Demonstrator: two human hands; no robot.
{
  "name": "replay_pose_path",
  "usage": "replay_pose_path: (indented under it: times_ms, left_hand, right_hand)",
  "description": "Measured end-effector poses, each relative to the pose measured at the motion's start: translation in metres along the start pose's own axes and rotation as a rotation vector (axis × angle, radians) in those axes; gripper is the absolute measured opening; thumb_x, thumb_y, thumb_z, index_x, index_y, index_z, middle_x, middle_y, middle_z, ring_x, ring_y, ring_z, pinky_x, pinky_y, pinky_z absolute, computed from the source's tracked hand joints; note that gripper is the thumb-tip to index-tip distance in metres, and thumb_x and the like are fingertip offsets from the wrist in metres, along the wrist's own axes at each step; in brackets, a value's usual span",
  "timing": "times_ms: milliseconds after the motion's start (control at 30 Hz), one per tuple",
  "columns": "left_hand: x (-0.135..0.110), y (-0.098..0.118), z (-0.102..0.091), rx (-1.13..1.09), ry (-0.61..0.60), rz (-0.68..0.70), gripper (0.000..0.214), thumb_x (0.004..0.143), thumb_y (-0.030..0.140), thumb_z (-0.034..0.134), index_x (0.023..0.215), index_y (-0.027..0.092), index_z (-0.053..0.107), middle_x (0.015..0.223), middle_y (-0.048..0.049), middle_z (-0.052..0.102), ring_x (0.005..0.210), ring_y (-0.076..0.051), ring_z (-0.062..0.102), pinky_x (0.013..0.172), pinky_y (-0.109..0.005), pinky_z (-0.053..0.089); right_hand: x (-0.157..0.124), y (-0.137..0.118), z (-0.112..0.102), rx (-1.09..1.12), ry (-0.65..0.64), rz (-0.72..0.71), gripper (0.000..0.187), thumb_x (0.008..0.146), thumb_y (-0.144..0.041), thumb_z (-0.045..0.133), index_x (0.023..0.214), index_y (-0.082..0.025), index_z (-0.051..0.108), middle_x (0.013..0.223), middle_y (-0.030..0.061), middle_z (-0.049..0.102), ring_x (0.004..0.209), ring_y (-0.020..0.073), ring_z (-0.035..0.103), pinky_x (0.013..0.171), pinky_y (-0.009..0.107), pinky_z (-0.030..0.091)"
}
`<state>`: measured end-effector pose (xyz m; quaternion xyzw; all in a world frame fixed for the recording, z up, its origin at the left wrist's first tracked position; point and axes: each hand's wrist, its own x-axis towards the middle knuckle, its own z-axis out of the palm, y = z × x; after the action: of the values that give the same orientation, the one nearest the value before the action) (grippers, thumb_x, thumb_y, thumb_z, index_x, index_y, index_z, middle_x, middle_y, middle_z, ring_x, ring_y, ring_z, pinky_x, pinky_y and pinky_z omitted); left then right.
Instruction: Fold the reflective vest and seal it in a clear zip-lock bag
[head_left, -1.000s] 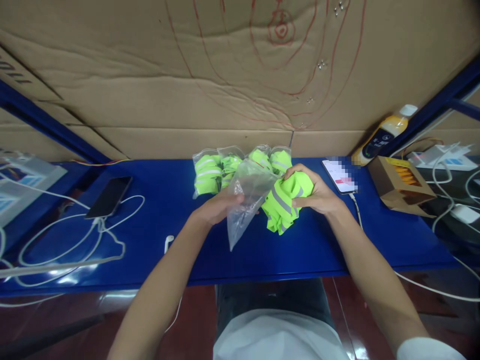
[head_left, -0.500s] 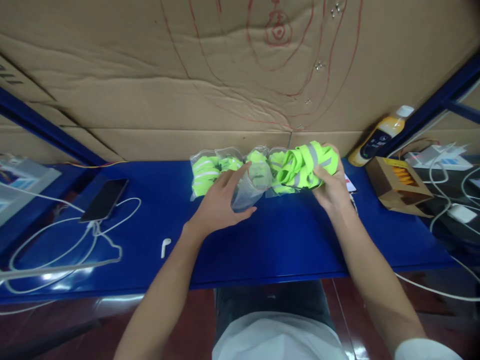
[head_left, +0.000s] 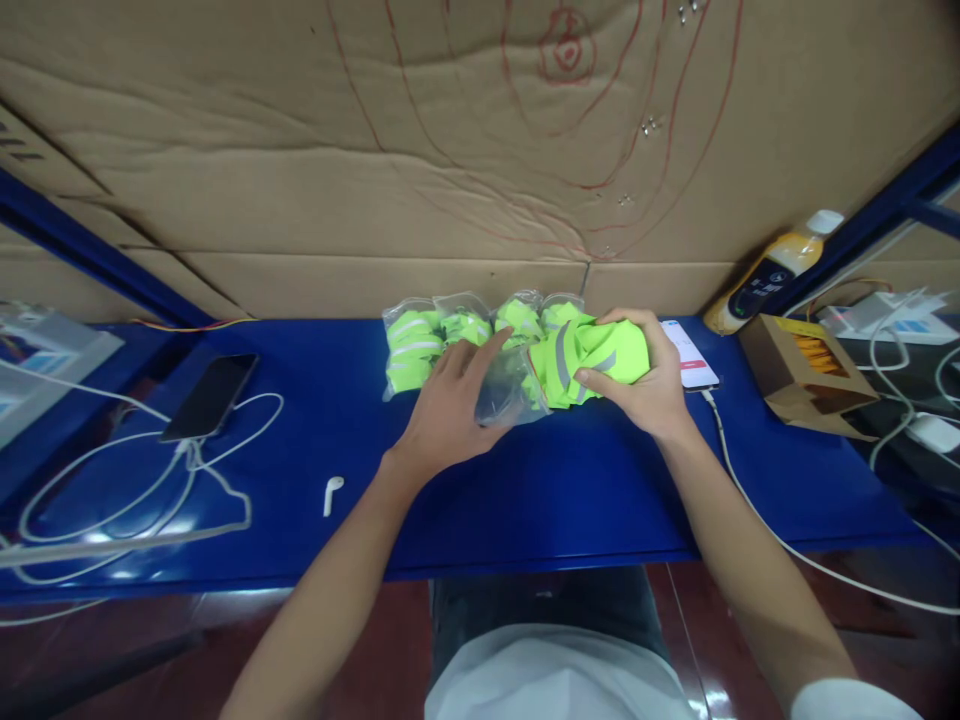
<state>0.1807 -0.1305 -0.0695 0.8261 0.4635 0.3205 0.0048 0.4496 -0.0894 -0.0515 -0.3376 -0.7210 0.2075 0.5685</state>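
My right hand grips a bundled neon-yellow reflective vest with grey stripes, thumb across its front. The bundle's left end meets the mouth of a clear plastic bag; how far it reaches inside is hard to see. Curved around the bag's left side, my left hand holds it between thumb and fingers. Behind my hands, against the cardboard, stand several bagged neon-yellow vests in a row.
A phone with a lit screen and cable lies right of my hands. Further right are a juice bottle and an opened cardboard box. On the left lie a dark phone, white cables and an earbud. Cardboard walls the back.
My right hand has brought the vest left and slightly down, to the bag's mouth. The bag has tilted towards the vest, and the lit phone is now uncovered.
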Motion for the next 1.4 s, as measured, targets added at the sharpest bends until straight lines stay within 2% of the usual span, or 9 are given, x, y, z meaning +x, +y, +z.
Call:
replay_pose_path:
  times_ms: [100,267,400,667,900,1067,1200,1300,1400]
  left_hand:
    - [-0.001,0.001,0.001,0.022,-0.048,0.002,0.092,0.089,0.048,0.075,0.166,0.022,0.031,0.129,-0.0167,0.056,0.122,-0.038,0.057,0.105,-0.056,0.052]
    - [-0.001,0.009,-0.006,0.024,-0.154,0.081,0.089,0.090,0.065,0.073,0.157,0.016,0.041,0.147,-0.0216,0.053,0.139,-0.043,0.049,0.121,-0.063,0.039]
    - [0.000,0.011,-0.014,-0.117,-0.112,0.108,0.081,0.095,0.057,0.071,0.159,0.020,0.038,0.154,-0.0183,0.052,0.145,-0.038,0.048,0.125,-0.058,0.038]
    - [0.002,0.007,-0.015,-0.251,-0.014,0.091,0.051,0.104,0.040,0.064,0.149,0.020,0.049,0.139,-0.0150,0.059,0.134,-0.031,0.055,0.116,-0.050,0.048]
    - [0.001,0.009,-0.014,-0.311,-0.099,0.053,0.055,0.107,0.041,0.055,0.159,0.028,0.040,0.142,-0.0139,0.053,0.139,-0.031,0.050,0.120,-0.052,0.045]
    - [0.000,0.009,-0.007,-0.119,-0.147,0.092,0.090,0.098,0.058,0.069,0.168,0.026,0.024,0.155,-0.0192,0.047,0.146,-0.040,0.045,0.123,-0.060,0.040]
    - [0.000,0.005,-0.003,0.080,-0.084,0.105,0.094,0.094,0.056,0.075,0.166,0.021,0.026,0.157,-0.0215,0.051,0.147,-0.044,0.047,0.124,-0.064,0.037]
    - [-0.002,0.000,-0.002,0.113,-0.021,0.162,0.087,0.097,0.052,0.073,0.164,0.019,0.030,0.153,-0.0206,0.057,0.142,-0.041,0.054,0.122,-0.060,0.042]
    - [-0.005,-0.004,-0.002,0.091,0.047,0.205,0.087,0.096,0.058,0.073,0.163,0.019,0.033,0.150,-0.0187,0.062,0.135,-0.037,0.062,0.117,-0.054,0.050]
  right_hand:
    - [0.000,-0.004,0.002,-0.009,-0.010,0.004,0.056,0.070,-0.045,0.097,0.115,-0.027,0.067,0.109,0.0008,0.070,0.095,0.0212,0.066,0.087,0.037,0.056]
    - [-0.005,-0.005,0.015,0.006,0.097,-0.006,0.053,0.073,-0.042,0.094,0.115,-0.026,0.067,0.108,0.0020,0.070,0.095,0.0214,0.065,0.083,0.036,0.055]
    - [-0.009,-0.006,0.020,0.004,0.128,-0.068,0.053,0.073,-0.040,0.095,0.115,-0.026,0.067,0.108,0.0019,0.070,0.099,0.0215,0.066,0.086,0.036,0.055]
    - [-0.007,-0.010,0.009,-0.081,0.071,-0.124,0.057,0.072,-0.049,0.096,0.115,-0.025,0.068,0.109,0.0030,0.072,0.097,0.0225,0.069,0.086,0.037,0.057]
    - [-0.006,-0.010,0.003,-0.083,-0.117,-0.092,0.055,0.073,-0.051,0.094,0.116,-0.028,0.068,0.111,0.0048,0.074,0.102,0.0262,0.071,0.092,0.042,0.059]
    - [-0.011,-0.011,0.013,-0.051,-0.086,-0.048,0.052,0.077,-0.047,0.092,0.117,-0.028,0.067,0.114,0.0049,0.074,0.106,0.0262,0.072,0.093,0.041,0.059]
    - [-0.014,-0.015,0.024,-0.015,-0.020,-0.001,0.048,0.076,-0.044,0.092,0.114,-0.027,0.067,0.112,0.0040,0.073,0.102,0.0250,0.071,0.091,0.041,0.059]
    - [-0.019,-0.017,0.032,-0.018,-0.006,0.003,0.047,0.076,-0.038,0.091,0.114,-0.027,0.066,0.111,0.0030,0.073,0.099,0.0238,0.070,0.090,0.039,0.059]
    - [-0.027,-0.016,0.038,-0.072,0.001,0.004,0.050,0.076,-0.033,0.091,0.118,-0.028,0.064,0.111,0.0016,0.072,0.092,0.0214,0.069,0.083,0.036,0.058]
